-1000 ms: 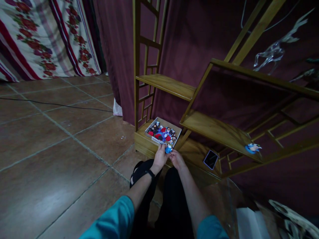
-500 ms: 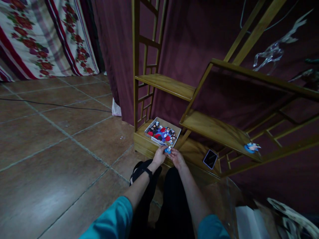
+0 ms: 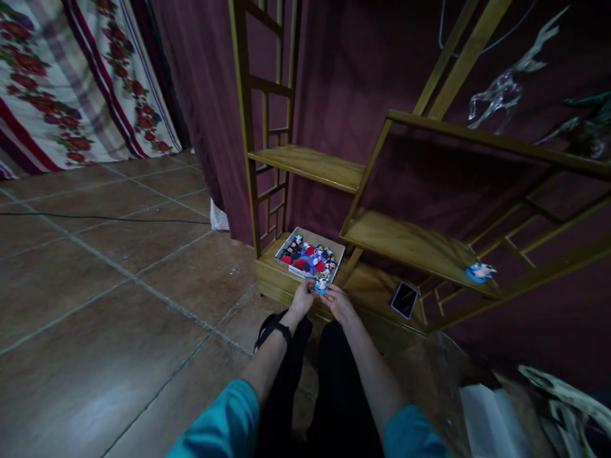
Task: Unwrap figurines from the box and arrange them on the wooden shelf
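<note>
Between my two hands is a small blue and white figurine [image 3: 321,285], held just in front of a shallow cardboard box. My left hand [image 3: 303,299] grips its left side with closed fingers. From the right, my right hand [image 3: 340,303] pinches the same piece. The cardboard box [image 3: 292,269] sits on the low wooden base and holds several small figurines [image 3: 312,257] in red, black, purple and white, lying jumbled. Another blue-based figurine [image 3: 480,272] stands on the right end of the middle shelf. The held figurine's finer details are too small to make out.
A phone-like dark device [image 3: 404,299] with a purple edge lies on the base shelf, right of my hands. A wooden shelf [image 3: 305,164] juts out above the box. Clear glass-like deer [image 3: 506,89] stands upper right. A black cable [image 3: 105,218] crosses the tiled floor.
The view has shifted slightly, so the shelving sits a little farther left. Both hands stay on the figurine, which now shows more upright with its blue base lower.
</note>
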Motion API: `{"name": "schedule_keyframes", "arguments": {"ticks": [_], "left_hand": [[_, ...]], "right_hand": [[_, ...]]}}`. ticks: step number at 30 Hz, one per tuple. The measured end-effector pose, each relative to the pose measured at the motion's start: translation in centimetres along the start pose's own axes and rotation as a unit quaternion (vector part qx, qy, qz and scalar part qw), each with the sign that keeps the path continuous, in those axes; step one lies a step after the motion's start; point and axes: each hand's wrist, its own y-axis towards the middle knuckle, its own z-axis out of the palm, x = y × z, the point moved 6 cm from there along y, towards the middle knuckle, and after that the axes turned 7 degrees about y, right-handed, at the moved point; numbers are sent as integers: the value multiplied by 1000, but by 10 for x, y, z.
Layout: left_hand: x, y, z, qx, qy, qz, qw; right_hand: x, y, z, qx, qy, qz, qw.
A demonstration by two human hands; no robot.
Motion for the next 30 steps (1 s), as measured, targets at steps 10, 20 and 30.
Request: {"name": "schedule_keyframes", "arguments": {"ticks": [10, 20, 30], "left_hand": [[-5, -3, -4, 4, -1, -26, 1000], [-8, -5, -1, 30, -15, -46, 998], [-6, -3, 1, 45, -62, -53, 996]], "right_hand": [[3, -5, 3, 2, -4, -5, 1000], [6, -6, 1, -17, -11, -5, 1000], [6, -6, 2, -6, -32, -11, 999]]}}
